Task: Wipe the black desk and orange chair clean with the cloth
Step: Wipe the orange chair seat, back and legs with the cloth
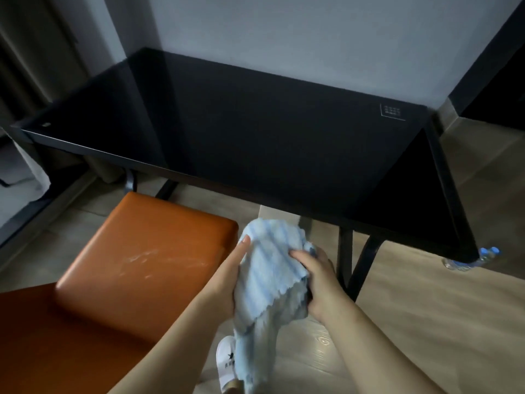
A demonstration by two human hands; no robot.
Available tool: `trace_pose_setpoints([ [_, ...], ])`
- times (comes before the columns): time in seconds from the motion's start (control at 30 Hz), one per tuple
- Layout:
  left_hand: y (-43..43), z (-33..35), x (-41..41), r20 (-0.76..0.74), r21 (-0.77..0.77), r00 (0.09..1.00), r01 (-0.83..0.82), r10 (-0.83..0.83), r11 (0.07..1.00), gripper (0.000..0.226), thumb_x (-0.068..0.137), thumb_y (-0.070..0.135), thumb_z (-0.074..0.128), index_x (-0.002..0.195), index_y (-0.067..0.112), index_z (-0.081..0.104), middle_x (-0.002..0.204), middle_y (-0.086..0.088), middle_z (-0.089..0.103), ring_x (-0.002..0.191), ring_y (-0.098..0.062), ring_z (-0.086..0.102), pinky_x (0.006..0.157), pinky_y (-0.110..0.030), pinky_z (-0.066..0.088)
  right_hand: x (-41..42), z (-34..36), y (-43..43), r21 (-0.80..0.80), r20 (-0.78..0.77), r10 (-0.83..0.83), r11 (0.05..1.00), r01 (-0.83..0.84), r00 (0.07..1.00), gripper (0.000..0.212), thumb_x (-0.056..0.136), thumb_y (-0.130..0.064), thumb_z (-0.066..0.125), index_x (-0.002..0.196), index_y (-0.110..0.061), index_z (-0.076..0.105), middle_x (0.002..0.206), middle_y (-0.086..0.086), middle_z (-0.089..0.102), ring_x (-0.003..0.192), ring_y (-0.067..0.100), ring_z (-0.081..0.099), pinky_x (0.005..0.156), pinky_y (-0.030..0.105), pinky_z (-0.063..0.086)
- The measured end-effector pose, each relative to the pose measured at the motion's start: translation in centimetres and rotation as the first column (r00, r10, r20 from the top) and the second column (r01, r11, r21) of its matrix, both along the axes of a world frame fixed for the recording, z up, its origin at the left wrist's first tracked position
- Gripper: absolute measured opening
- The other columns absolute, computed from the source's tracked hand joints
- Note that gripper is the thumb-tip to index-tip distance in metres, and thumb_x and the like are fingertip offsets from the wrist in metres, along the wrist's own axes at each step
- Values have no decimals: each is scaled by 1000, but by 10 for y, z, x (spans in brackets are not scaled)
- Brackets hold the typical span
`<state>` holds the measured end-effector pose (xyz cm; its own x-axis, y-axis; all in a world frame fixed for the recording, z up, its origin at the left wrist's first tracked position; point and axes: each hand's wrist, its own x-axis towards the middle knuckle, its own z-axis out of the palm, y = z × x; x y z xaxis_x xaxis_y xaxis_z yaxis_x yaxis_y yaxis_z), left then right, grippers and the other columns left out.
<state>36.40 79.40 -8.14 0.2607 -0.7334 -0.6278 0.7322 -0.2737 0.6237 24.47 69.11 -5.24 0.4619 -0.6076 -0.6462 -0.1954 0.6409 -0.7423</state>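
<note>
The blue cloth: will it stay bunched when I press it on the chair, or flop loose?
Probably floppy: the blue cloth sags in folds below both hands, its tail hanging toward the floor. It looks light and soft, so the left hand and right hand likely must keep it wadded.

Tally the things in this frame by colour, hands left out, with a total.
Black: 1, the desk
Orange: 1, the chair
Light blue: 1, the cloth, held in both hands
White: 1, a shoe on the floor
Clear with blue caps: 2, water bottles on the floor at the desk's right corner, partly hidden
Total: 6
</note>
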Motion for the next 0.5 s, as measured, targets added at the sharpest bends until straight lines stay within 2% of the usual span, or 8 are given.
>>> trace_pose_setpoints([
  [0.07,-5,-6,17,25,77,994,-105,103,992,66,66,54,71,119,16,61,107,-11,70,99,-30,67,86,-43,53,19,-12,-4,-273,-179,-79,962,28,981,53,80,-18,73,127,-22,47,118,7,57,105,27,58,92,47,49],
  [0.1,-8,-9,25,68,100,988,-142,136,985,61,68,49,72,118,17,59,101,-9,72,93,-28,69,77,-40,55,28,-14,-6,-364,-249,-78,931,-19,965,56,81,-21,73,128,-23,45,122,6,54,109,27,56,96,48,47],
  [0.13,-11,-10,33,104,104,982,-172,161,980,53,72,45,72,116,19,59,95,-7,74,86,-26,71,67,-37,57,37,-18,-8,-394,-282,-45,916,-73,958,49,83,-25,71,126,-23,47,124,7,54,110,27,55,96,49,46],
  [0.2,-14,-10,48,140,102,964,-243,228,965,41,76,43,71,109,21,59,87,-3,74,77,-22,72,56,-31,56,56,-20,-6,-249,-160,89,960,-127,983,36,86,-37,64,117,-20,55,118,9,62,104,28,61,94,49,49],
  [0.23,-15,-11,55,168,100,950,-282,264,954,37,77,42,70,106,22,59,84,-2,74,75,-20,72,53,-29,55,65,-20,-4,-119,-77,166,978,-174,983,44,83,-46,62,117,-19,57,112,10,66,101,28,64,92,49,51],
  [0.3,-17,-13,66,231,83,914,-361,334,929,31,80,41,69,104,23,59,84,1,74,75,-16,72,53,-26,55,81,-26,-2,97,25,302,948,-303,953,67,70,-61,66,123,-21,56,110,11,69,100,29,67,91,48,52],
  [0.37,-18,-14,72,305,77,867,-434,393,898,26,81,40,68,102,25,60,84,4,74,76,-12,71,55,-23,54,93,-37,-1,233,86,381,890,-391,920,76,66,-61,71,130,-26,51,115,13,68,103,31,66,94,51,50],
  [0.5,-14,-19,89,515,126,749,-547,416,828,33,78,43,70,103,26,58,98,3,69,85,-12,68,70,-27,55,126,-54,-10,334,105,444,827,-452,890,65,74,-47,69,131,-20,53,118,15,66,107,32,64,97,47,49],
])
